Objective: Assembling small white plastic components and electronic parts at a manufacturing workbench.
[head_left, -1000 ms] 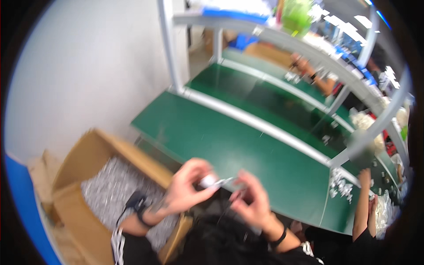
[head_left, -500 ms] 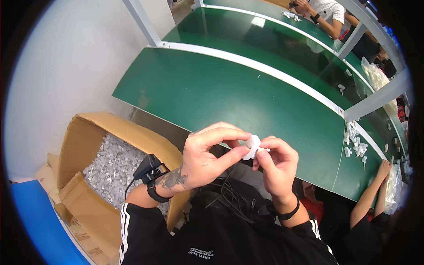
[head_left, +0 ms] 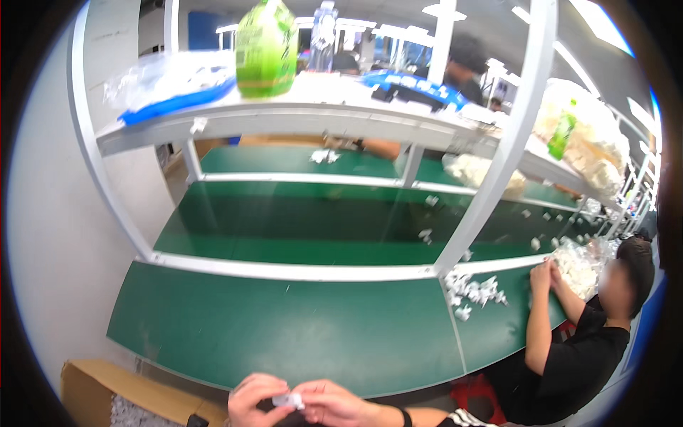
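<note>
Low in the view, over the near edge of the green table, my two hands meet around a small white plastic part (head_left: 287, 401). My left hand (head_left: 255, 401) pinches its left side between thumb and fingers. From the right, my right hand (head_left: 333, 404) grips its other end with closed fingertips. The part's finer shape is blurred and partly covered by the fingers. Below and left of my hands, a cardboard box (head_left: 135, 384) holds many small grey-white pieces (head_left: 131, 414).
The green table (head_left: 284, 327) has a pile of white parts (head_left: 475, 288) at its right. A co-worker (head_left: 569, 356) sits there beside a plastic bag (head_left: 580, 267). White posts (head_left: 498, 135) carry a shelf (head_left: 299, 117) with a green bottle (head_left: 267, 50). A belt (head_left: 320, 213) runs behind.
My view has tilted up, so the shelf and co-worker now show and my hands sit at the lower edge. Both hands still hold the white part.
</note>
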Tool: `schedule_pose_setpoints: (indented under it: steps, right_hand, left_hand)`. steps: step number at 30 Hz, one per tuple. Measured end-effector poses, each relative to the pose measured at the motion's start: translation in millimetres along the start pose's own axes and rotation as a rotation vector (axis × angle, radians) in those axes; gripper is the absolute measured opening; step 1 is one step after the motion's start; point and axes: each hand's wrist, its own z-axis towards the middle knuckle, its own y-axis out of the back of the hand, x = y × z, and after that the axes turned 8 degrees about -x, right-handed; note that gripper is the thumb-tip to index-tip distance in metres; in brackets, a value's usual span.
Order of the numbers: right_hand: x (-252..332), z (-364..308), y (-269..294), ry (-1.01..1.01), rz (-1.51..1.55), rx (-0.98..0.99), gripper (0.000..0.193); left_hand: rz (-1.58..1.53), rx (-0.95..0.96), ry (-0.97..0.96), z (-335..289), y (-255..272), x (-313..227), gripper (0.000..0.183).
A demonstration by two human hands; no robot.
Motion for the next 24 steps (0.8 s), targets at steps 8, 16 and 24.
schedule_pose_setpoints:
  steps: [8, 16, 24]
  right_hand:
    - [26, 8, -7, 0.97, -0.862, -0.249, 0.025]
    - [8, 4, 2, 0.752, -0.374, -0.105, 0.009]
    - [2, -2, 0, 0.685, -0.298, -0.137, 0.016]
  left_hand:
    - [0.021, -0.053, -0.044, 35, -10, 17, 0.028]
    - [-0.017, -0.094, 0.005, 16, -21, -4, 0.028]
    - [-0.128, -0.099, 0.127, 10, -23, -5, 0.026]
